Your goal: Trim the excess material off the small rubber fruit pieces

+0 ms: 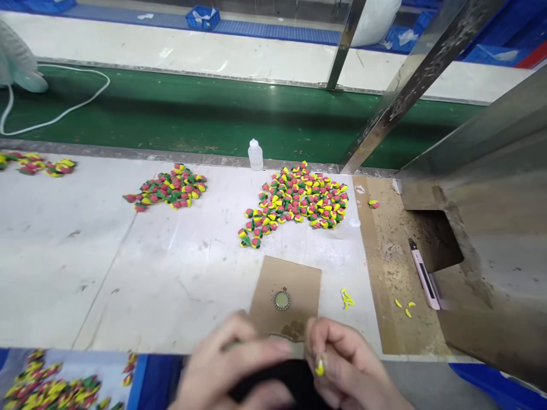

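Low in the view, my right hand (348,367) pinches a small yellow piece (319,367) between thumb and fingertips. To its left is my left hand (235,364), smeared by motion, its fingers bent; a hint of green shows behind a finger, and whether it grips anything is unclear. Just beyond both hands lies a brown cardboard sheet (265,285) with a bottle cap (282,300) on it, holding something pale yellowish. Several small yellow curved pieces (347,299) lie right of the cardboard. Farther off, a large cluster of red, yellow and green fruit-shaped pieces (303,196) covers the white table.
A smaller cluster (171,187) lies left, near a white squeeze bottle (255,155) at the table's back edge. A pink utility knife (424,274) rests right, beside a metal panel (491,199). A blue bin (143,381) stands lower left. Behind runs a green belt (192,114).
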Demonstrator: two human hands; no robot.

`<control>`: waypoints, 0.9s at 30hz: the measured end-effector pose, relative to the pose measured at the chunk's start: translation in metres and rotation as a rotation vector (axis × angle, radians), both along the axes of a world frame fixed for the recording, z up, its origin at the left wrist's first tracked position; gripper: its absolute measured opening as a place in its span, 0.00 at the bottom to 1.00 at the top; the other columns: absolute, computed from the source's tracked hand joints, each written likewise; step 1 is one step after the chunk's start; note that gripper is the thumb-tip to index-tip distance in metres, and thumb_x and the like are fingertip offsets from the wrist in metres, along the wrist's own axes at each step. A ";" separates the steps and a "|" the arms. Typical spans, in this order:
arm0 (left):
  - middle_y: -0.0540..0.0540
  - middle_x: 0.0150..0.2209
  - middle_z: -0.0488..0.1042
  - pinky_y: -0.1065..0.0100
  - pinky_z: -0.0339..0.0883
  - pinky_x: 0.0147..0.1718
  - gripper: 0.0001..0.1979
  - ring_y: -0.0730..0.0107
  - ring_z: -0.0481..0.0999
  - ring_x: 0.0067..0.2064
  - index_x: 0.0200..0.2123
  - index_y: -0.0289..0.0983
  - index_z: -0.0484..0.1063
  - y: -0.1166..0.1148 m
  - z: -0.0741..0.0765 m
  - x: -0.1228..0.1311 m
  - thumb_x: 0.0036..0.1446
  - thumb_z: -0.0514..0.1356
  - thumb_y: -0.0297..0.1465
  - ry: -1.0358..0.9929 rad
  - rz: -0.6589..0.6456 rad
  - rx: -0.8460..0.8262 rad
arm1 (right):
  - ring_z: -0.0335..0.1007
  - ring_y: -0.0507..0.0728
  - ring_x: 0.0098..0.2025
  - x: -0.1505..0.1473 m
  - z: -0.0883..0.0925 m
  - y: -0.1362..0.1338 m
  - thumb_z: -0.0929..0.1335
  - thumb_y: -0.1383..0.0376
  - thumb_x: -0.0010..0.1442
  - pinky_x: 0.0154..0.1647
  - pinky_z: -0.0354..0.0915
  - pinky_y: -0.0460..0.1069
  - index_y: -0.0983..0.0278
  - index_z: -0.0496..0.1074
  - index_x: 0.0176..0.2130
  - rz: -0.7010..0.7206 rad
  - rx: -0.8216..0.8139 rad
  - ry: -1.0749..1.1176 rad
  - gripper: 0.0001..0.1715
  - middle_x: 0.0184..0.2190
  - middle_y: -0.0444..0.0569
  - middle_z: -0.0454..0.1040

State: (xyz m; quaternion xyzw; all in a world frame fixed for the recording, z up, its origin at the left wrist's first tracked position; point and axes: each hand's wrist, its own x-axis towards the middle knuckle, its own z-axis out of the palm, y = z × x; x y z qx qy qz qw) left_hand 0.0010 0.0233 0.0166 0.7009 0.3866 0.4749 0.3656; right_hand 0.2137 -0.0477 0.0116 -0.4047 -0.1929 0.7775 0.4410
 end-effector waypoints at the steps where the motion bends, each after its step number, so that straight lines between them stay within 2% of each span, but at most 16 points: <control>1: 0.51 0.27 0.69 0.71 0.68 0.23 0.12 0.72 0.72 0.26 0.41 0.41 0.83 -0.010 0.001 0.013 0.70 0.64 0.41 0.035 -0.120 0.077 | 0.44 0.45 0.21 -0.008 -0.002 -0.001 0.78 0.44 0.62 0.22 0.42 0.43 0.60 0.65 0.35 0.019 -0.052 0.110 0.28 0.24 0.34 0.57; 3: 0.53 0.26 0.66 0.71 0.65 0.21 0.08 0.72 0.69 0.25 0.46 0.41 0.83 -0.016 0.001 0.026 0.70 0.65 0.37 0.073 -0.201 0.183 | 0.41 0.44 0.20 -0.019 -0.006 -0.001 0.79 0.45 0.60 0.20 0.40 0.43 0.60 0.65 0.35 0.034 -0.102 0.245 0.29 0.21 0.32 0.55; 6: 0.54 0.23 0.66 0.70 0.63 0.20 0.06 0.72 0.67 0.23 0.46 0.39 0.82 -0.005 0.002 0.023 0.71 0.64 0.31 0.158 -0.228 0.294 | 0.36 0.44 0.17 -0.023 -0.014 -0.001 0.81 0.44 0.57 0.17 0.36 0.43 0.60 0.65 0.33 0.048 -0.114 0.387 0.31 0.17 0.29 0.51; 9: 0.54 0.21 0.71 0.70 0.67 0.21 0.08 0.72 0.68 0.22 0.47 0.36 0.80 0.004 0.003 0.016 0.74 0.60 0.29 0.201 -0.340 0.354 | 0.39 0.44 0.19 -0.023 -0.016 -0.009 0.83 0.47 0.53 0.18 0.38 0.43 0.61 0.70 0.31 -0.007 -0.181 0.336 0.29 0.19 0.32 0.56; 12: 0.52 0.22 0.75 0.70 0.70 0.22 0.08 0.71 0.71 0.21 0.46 0.37 0.79 -0.001 -0.003 0.018 0.74 0.60 0.33 0.071 -0.353 0.236 | 0.49 0.45 0.23 -0.022 -0.011 -0.018 0.84 0.49 0.52 0.22 0.42 0.45 0.61 0.79 0.33 -0.156 -0.144 0.072 0.23 0.27 0.39 0.64; 14: 0.51 0.21 0.75 0.71 0.70 0.22 0.08 0.71 0.72 0.22 0.44 0.38 0.79 -0.007 -0.009 0.022 0.72 0.62 0.36 -0.052 -0.322 0.121 | 0.53 0.46 0.25 -0.023 -0.006 -0.020 0.84 0.48 0.53 0.23 0.43 0.46 0.59 0.82 0.33 -0.202 -0.060 -0.043 0.21 0.29 0.41 0.65; 17: 0.52 0.20 0.73 0.72 0.68 0.22 0.07 0.72 0.71 0.21 0.41 0.39 0.81 -0.012 -0.017 0.025 0.68 0.68 0.36 -0.164 -0.296 0.002 | 0.50 0.45 0.24 -0.023 -0.001 -0.017 0.83 0.46 0.53 0.23 0.42 0.46 0.59 0.82 0.33 -0.162 -0.050 -0.031 0.22 0.28 0.39 0.62; 21: 0.56 0.17 0.67 0.74 0.63 0.19 0.08 0.77 0.66 0.19 0.34 0.40 0.83 -0.011 -0.017 0.023 0.61 0.73 0.36 -0.236 -0.309 -0.163 | 0.46 0.45 0.23 -0.023 -0.001 -0.010 0.82 0.42 0.52 0.22 0.41 0.46 0.62 0.78 0.31 -0.059 -0.101 0.025 0.29 0.27 0.37 0.60; 24: 0.57 0.16 0.65 0.74 0.60 0.18 0.07 0.78 0.64 0.18 0.33 0.41 0.84 -0.012 -0.017 0.021 0.59 0.75 0.37 -0.246 -0.304 -0.220 | 0.48 0.47 0.25 -0.025 -0.003 -0.012 0.79 0.39 0.55 0.25 0.45 0.47 0.62 0.77 0.31 -0.066 -0.013 -0.132 0.30 0.28 0.38 0.60; 27: 0.55 0.16 0.68 0.72 0.62 0.18 0.07 0.75 0.66 0.17 0.34 0.44 0.85 -0.015 -0.021 0.020 0.59 0.75 0.39 -0.252 -0.265 -0.195 | 0.49 0.50 0.27 -0.028 -0.006 -0.015 0.76 0.37 0.59 0.30 0.48 0.50 0.61 0.78 0.31 -0.086 0.068 -0.294 0.31 0.27 0.39 0.58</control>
